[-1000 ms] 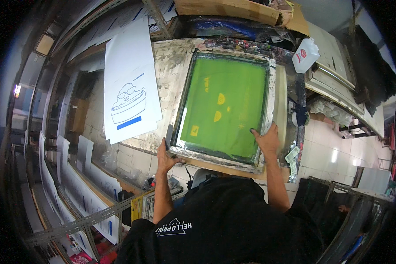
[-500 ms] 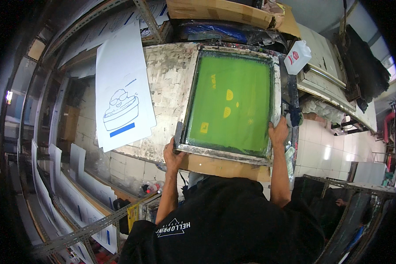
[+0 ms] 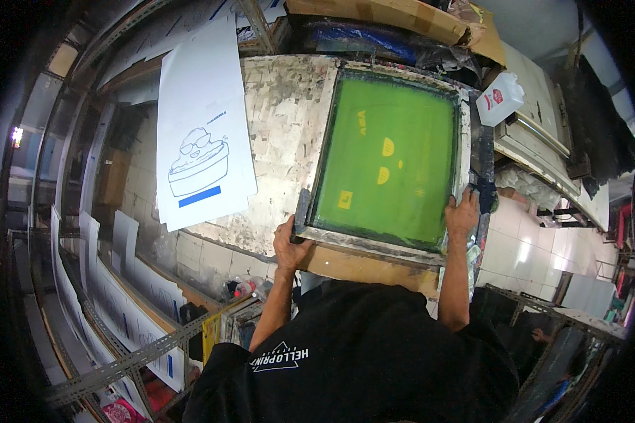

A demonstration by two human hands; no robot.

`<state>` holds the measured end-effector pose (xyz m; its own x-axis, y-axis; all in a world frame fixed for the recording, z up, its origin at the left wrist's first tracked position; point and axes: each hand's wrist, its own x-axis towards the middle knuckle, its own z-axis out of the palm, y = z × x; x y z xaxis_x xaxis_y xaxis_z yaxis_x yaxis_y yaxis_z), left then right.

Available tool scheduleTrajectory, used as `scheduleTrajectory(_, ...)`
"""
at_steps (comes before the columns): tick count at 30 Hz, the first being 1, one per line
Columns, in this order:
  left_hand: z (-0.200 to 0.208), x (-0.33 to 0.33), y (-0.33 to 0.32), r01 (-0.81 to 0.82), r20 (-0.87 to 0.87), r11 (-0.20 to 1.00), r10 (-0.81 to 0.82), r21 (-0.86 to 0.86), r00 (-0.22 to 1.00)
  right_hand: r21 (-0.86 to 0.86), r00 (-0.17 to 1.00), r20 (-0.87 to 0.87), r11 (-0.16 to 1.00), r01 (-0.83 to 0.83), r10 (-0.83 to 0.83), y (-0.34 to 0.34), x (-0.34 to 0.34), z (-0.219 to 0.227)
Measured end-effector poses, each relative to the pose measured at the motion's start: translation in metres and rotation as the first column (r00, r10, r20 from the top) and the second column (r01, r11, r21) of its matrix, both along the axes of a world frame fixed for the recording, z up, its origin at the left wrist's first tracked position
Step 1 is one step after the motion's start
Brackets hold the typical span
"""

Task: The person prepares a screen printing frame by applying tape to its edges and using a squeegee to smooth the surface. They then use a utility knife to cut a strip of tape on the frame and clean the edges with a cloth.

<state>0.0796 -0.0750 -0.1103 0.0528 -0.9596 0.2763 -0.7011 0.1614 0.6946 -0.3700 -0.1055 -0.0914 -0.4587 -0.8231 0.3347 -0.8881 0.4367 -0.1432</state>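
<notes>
A screen-printing frame with green mesh lies flat on the worktable. Small yellow shapes show in the mesh. At its lower left corner, my left hand grips the frame with thumb and fingers. My right hand is closed over the right side bar near the lower right corner; its fingertips are partly hidden. To the left of the frame, a stack of white sheets printed with a blue line drawing and a blue bar rests on the table's left part.
The stained worktable reaches left under the sheets. A white jug stands beyond the frame's far right corner. Racks with printed sheets flank me at the left. Cardboard lies along the back, and a metal shelf stands lower right.
The view has shifted, so table, sheets and frame all sit slightly differently in the picture. Both hands keep their places on the frame.
</notes>
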Motion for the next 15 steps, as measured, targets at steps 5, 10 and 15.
scheduleTrajectory(5, 0.011, -0.008, -0.012, 0.080, 0.004, 0.997, -0.080, -0.008, 0.997, 0.024, 1.000, -0.007, 1.000, -0.005, 0.006, -0.005, -0.008, 0.006)
scheduleTrajectory(10, 0.001, -0.004, -0.012, 0.094, 0.002, 0.995, -0.094, -0.021, 0.996, -0.115, 0.996, 0.039, 0.991, -0.071, 0.076, -0.002, -0.013, 0.004)
scheduleTrajectory(15, -0.010, -0.008, -0.007, 0.121, -0.059, 0.989, -0.127, -0.089, 0.990, -0.230, 0.950, 0.294, 0.973, -0.038, 0.106, 0.032, -0.030, 0.049)
